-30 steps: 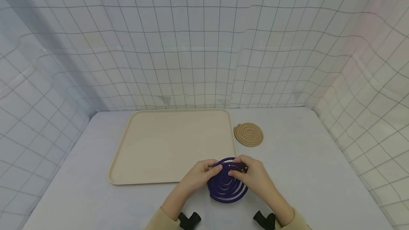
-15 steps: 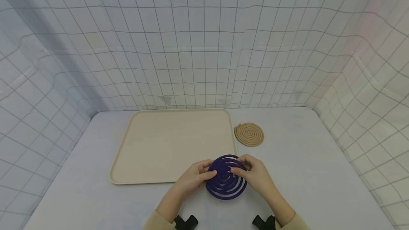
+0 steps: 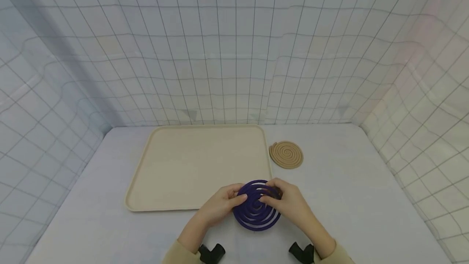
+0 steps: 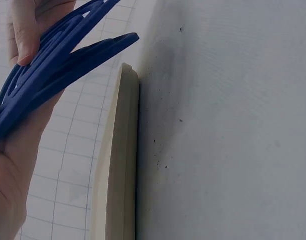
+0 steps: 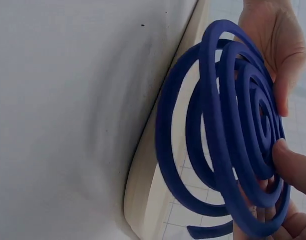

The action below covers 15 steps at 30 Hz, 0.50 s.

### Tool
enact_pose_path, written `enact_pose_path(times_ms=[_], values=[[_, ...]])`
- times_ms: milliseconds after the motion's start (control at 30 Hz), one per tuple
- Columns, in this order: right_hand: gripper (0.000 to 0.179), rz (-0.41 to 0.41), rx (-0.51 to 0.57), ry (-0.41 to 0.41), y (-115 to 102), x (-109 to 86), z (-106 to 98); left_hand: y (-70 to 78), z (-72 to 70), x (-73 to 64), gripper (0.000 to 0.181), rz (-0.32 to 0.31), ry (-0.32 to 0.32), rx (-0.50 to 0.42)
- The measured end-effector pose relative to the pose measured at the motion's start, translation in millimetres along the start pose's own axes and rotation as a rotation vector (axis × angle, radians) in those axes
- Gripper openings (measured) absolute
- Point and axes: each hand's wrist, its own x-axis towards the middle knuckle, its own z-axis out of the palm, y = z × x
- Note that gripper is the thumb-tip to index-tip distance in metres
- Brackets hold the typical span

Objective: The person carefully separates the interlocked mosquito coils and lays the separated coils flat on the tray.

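A dark blue-purple mosquito coil (image 3: 253, 226) is held up above the table's near side, just off the tray's front right corner. My left hand (image 3: 217, 206) grips its left edge, thumb on top. At the upper right my right hand (image 3: 295, 206) pinches it, thumb lying near the spiral's centre. In the right wrist view the coil (image 5: 210, 95) shows its loops spread apart in layers; whether it is one coil or two interlocked, I cannot tell. The left wrist view catches the coil (image 4: 53, 67) edge-on, with a gap between layers. Fingers underneath are partly hidden.
A cream tray (image 3: 198, 166) lies flat on the left and middle of the white table (image 3: 348, 199). By its right edge lies a tan mosquito coil (image 3: 286, 155), tightly wound and flat. Grid-patterned white sheets (image 3: 234, 52) enclose the back and sides.
Both hands have shifted slightly left with the blue-purple coil. Its loops look turned and more evenly spaced than a second ago, and the left thumb sits nearer its edge.
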Motion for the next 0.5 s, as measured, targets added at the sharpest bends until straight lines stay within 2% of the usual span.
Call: enact_pose_path(times_ms=[100, 200, 333, 433, 500], values=[[0.021, -0.063, -0.043, -0.034, -2, 3.0, 2, 2.3, -1.6, 0.0, 0.038, -0.013, -0.001, 0.077], [0.02, -0.07, -0.053, -0.055, -4, 4.5, 4, 4.0, -3.2, -0.7, 0.039, -0.042, 0.003, 0.107], [0.019, -0.074, -0.053, -0.058, -4, 4.4, 7, 5.4, -4.7, -1.4, 0.042, -0.1, 0.028, 0.04], [0.018, -0.105, -0.065, -0.06, -5, 4.1, 9, 5.9, -4.9, 1.1, 0.042, -0.15, 0.063, -0.024], [0.018, -0.126, -0.075, -0.061, -6, 4.4, 11, 6.6, -5.2, 3.5, 0.041, -0.17, 0.084, -0.036]])
